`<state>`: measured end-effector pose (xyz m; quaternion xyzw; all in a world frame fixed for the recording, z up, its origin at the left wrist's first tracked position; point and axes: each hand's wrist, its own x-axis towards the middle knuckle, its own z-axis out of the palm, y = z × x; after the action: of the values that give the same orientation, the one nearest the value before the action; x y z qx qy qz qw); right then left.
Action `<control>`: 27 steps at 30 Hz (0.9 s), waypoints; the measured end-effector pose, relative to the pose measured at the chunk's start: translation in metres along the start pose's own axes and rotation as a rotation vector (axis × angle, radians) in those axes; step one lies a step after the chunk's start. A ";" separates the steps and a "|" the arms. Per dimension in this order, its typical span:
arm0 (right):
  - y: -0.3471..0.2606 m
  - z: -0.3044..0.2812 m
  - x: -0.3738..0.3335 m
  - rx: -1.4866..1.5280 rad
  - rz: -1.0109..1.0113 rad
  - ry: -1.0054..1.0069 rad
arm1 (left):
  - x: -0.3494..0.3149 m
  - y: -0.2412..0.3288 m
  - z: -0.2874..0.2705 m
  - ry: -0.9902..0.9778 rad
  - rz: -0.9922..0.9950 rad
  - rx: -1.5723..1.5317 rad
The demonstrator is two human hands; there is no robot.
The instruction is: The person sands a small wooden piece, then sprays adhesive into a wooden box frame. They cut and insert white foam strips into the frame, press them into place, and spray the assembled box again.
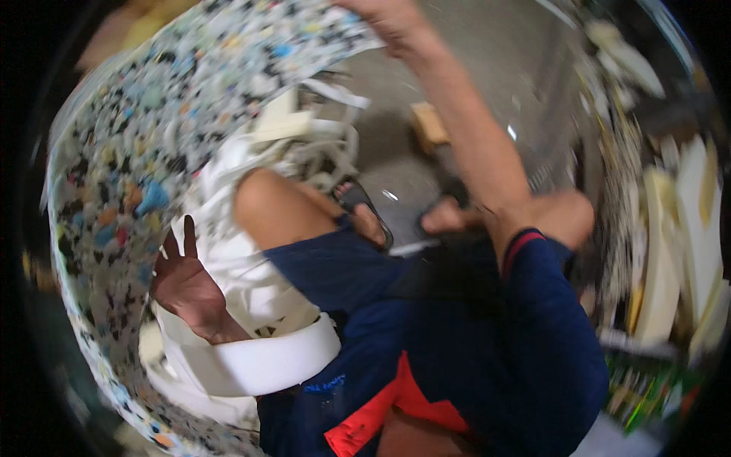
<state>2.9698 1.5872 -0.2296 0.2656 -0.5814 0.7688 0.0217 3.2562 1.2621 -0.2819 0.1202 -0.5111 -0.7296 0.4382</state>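
Observation:
A big sheet of speckled foam (106, 175), flecked with white, black, blue and orange, curves round my left side. My left hand (190, 289) is open in front of its inner face, fingers spread. Whether it touches the sheet, I cannot tell. A white foam strip (263, 358) loops across my left forearm. My right arm reaches far forward, and my right hand (384, 23) is at the sheet's far corner, blurred and cut off by the picture's top edge. Its fingers are hidden.
White foam strips and offcuts (236, 266) lie heaped beside my left knee. A yellowish block (430, 126) rests on the grey floor (495, 38) ahead of my feet. Long cream foam pieces (659, 259) and a bundle of thin strands (613, 167) line the right side.

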 end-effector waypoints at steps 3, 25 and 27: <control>0.044 -0.072 -0.085 -0.180 0.065 0.205 | -0.012 -0.032 0.077 -0.122 -0.124 -0.163; 0.224 -0.229 -0.302 0.154 0.833 1.138 | -0.033 -0.478 0.418 -1.199 -0.880 0.457; 0.236 -0.237 -0.305 0.060 0.896 1.223 | -0.080 -0.512 0.408 -1.231 -0.815 0.543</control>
<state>3.0599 1.8091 -0.6138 -0.4691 -0.4969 0.7299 0.0184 2.7843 1.6321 -0.5565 -0.0247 -0.7380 -0.6177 -0.2707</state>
